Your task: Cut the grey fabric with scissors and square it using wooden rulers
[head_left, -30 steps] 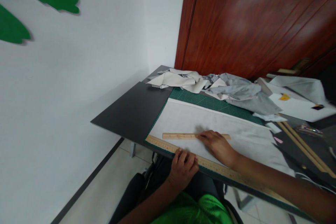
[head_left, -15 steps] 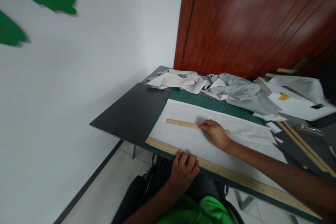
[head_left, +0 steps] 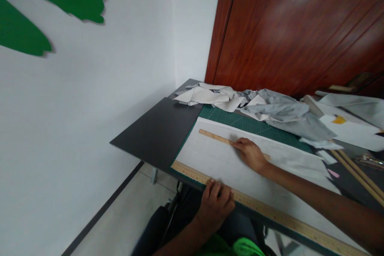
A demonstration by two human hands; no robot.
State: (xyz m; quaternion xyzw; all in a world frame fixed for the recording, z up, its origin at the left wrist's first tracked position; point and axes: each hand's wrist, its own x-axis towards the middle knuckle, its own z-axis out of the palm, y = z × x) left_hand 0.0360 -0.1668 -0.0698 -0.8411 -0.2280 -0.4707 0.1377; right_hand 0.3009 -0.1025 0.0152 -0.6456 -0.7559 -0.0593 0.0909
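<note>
White fabric [head_left: 207, 156] lies flat over a green cutting mat [head_left: 255, 127]. A long wooden ruler [head_left: 270, 212] runs along the fabric's near edge, and my left hand [head_left: 217, 202] rests on it with fingers bent over it; a small dark thing shows between the fingers, too small to name. My right hand [head_left: 251, 155] grips a short wooden ruler [head_left: 214, 136] near its middle, over the fabric. That ruler's left end points to the far left, its right end partly hidden behind the hand.
Crumpled white and grey cloth [head_left: 279, 108] lies along the table's back. At the right are a white box [head_left: 354, 130], two wooden sticks [head_left: 357, 174] and a pink scrap [head_left: 333, 173]. A white wall stands left, a wooden door [head_left: 285, 28] behind.
The view has shifted, so the scene sits farther right. The short ruler has tilted, its left end now farther from the long ruler, with my right hand still on it. My left hand stays on the long ruler.
</note>
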